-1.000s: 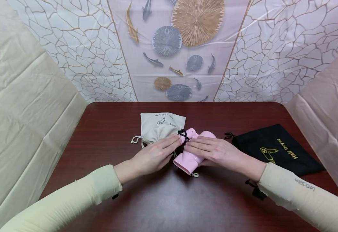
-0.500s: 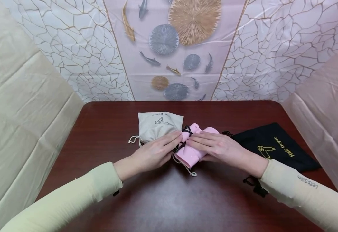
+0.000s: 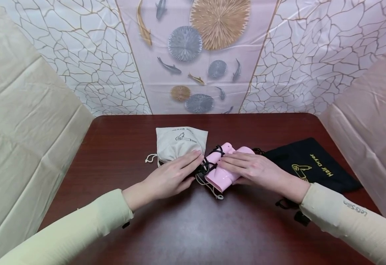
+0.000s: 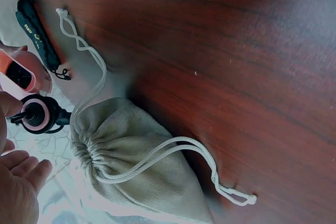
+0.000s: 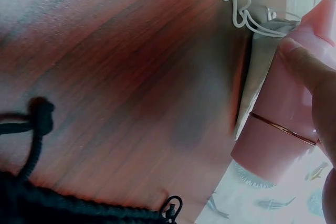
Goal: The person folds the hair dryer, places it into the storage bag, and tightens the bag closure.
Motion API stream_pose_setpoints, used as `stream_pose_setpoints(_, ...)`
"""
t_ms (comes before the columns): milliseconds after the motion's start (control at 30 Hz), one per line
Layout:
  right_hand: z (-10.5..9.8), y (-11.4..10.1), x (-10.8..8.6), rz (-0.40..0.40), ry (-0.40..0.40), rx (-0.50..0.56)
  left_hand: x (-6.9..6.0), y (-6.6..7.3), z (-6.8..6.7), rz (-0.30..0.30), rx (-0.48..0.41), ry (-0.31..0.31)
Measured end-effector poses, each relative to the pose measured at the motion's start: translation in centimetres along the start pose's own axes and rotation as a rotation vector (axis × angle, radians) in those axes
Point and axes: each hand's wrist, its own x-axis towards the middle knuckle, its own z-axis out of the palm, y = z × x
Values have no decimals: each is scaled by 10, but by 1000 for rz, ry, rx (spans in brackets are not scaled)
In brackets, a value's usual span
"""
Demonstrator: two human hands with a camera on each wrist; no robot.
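- Left sleeve (image 3: 77, 224) and right sleeve (image 3: 351, 217): come in over the table's (image 3: 193, 228) near corners, left and right
- Left hand (image 3: 166, 179): fingers extended, palm down, gripping nothing; fingertips at the beige bag's near side, just beside the cord, can't tell if touching
- Right hand (image 3: 258, 168): holding the pink hair dryer (image 3: 223, 179), fingers over the barrel, thumb underneath
- Dryer: about mid-table, slightly toward the right edge; flat nozzle faces the near edge, handle folded alongside the barrel
- Black cord (image 3: 207, 168): bundled round the handle
- Black "Hair Dryer" drawstring bag (image 3: 312, 167): flat, reaches the right edge
- Beige "Hair Dryer" drawstring bag (image 3: 181, 142): left of centre, toward the far edge; one drawstring ends in a knot (image 3: 219, 197) on the dryer's near side
- Koi-print curtain (image 3: 179, 79): beyond the far edge
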Motion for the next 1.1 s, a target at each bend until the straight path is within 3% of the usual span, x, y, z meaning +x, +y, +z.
stream_pose_setpoints(267, 6, -4, -7, -28, -18, 25, -9, 4, 2, -17, 37, 13)
stream_pose_setpoints(600, 20, -9, -18, -40, -54, 63, -28, 7, 8, -53, 15, -4)
stream_pose_setpoints(1100, 37, -4, -11, -26, -96, 76, -47, 4, 12, -70, 4, -4)
